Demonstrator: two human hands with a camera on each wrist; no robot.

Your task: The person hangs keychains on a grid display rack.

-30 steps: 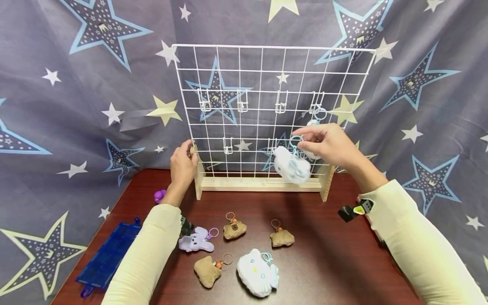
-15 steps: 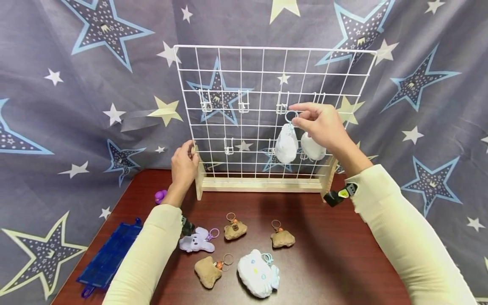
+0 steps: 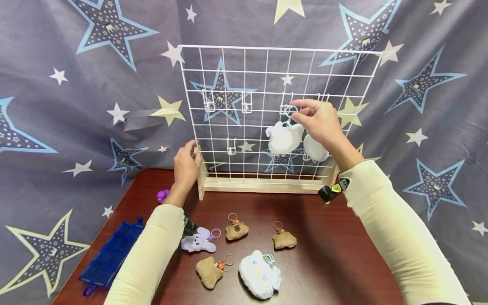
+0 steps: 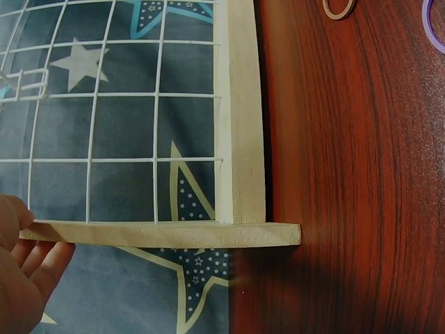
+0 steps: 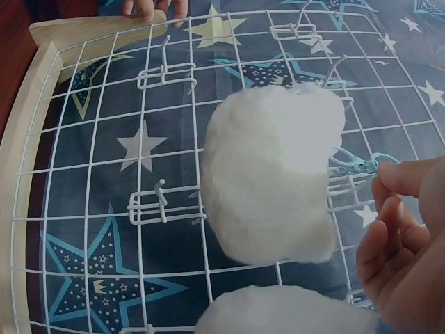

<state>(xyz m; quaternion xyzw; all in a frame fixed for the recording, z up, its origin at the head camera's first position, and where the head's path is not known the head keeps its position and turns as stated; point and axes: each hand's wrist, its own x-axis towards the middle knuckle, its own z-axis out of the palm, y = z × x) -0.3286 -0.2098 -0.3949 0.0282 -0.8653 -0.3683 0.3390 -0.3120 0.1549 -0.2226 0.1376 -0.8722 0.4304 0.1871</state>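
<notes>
My right hand [image 3: 321,120] pinches the light-blue ring [image 3: 291,111] of a white plush keychain [image 3: 284,140], held in front of a white wire grid rack [image 3: 280,48]. The ring is beside an upper-row hook [image 3: 282,109]; I cannot tell whether it is over the hook. In the right wrist view the plush [image 5: 271,174] hangs before the grid with its plain back showing. Another white plush keychain [image 3: 315,148] hangs just to the right, partly behind the hand. My left hand [image 3: 187,165] grips the rack's wooden side post [image 4: 167,235], thumb and fingers on opposite sides.
On the table lie several brown plush keychains [image 3: 236,231], a lavender bunny keychain [image 3: 199,241] and a white cat-faced plush keychain [image 3: 259,275]. A blue plastic tray-like piece [image 3: 112,254] and a purple toy [image 3: 162,195] are at the left. Bare hooks [image 3: 247,106] stick out from the grid.
My right hand has raised the white plush keychain and moved it left to the upper hook; the plush has turned its back to the head view. The left hand stays on the post.
</notes>
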